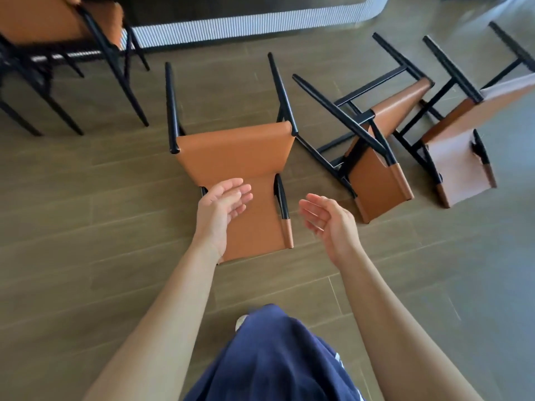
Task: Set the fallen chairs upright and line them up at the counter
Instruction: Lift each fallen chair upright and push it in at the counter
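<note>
Three tan chairs with black legs lie tipped over on the floor. The nearest fallen chair (237,157) lies on its back, legs pointing at the counter (246,27). My left hand (221,211) hovers over its backrest with fingers relaxed, holding nothing. My right hand (327,224) is held just right of the same backrest, palm turned inward, also empty. A second fallen chair (376,169) lies to the right, and a third fallen chair (463,157) lies beyond it. An upright chair (58,21) stands at the counter, top left.
The counter has a ribbed white base that curves away at the upper right. The floor (101,227) is brown wood-look plank. My dark blue shirt (275,360) fills the bottom centre. The legs of the fallen chairs stick up and outward between them.
</note>
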Motion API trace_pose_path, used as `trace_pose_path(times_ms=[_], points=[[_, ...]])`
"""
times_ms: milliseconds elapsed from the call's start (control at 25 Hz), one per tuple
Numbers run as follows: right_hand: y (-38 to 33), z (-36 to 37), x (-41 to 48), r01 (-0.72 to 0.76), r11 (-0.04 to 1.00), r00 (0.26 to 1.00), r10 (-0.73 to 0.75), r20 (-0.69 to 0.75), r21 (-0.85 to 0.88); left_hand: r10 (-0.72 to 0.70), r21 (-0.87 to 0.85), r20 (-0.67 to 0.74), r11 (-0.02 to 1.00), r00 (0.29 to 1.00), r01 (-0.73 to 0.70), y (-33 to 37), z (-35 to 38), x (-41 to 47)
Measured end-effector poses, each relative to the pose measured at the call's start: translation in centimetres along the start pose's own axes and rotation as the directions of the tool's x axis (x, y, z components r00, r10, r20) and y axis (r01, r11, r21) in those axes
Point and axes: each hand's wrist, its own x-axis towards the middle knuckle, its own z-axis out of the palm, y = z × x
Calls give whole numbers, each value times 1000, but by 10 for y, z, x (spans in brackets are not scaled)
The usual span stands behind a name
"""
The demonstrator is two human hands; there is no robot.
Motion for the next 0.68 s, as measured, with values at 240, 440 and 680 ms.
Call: trace_pose_path(times_ms=[240,440,680], points=[[17,5,6,-33,999,999,33,9,24,8,-10,-16,1000,1000,-8,-14,-19,-5],[56,13,23,-78,997,996,79,49,-9,25,-14,-43,1000,999,-26,-45,-32,11],[128,19,91,-105,994,993,106,60,-19,19,4,-55,1000,998,-19,-131,-53,65]])
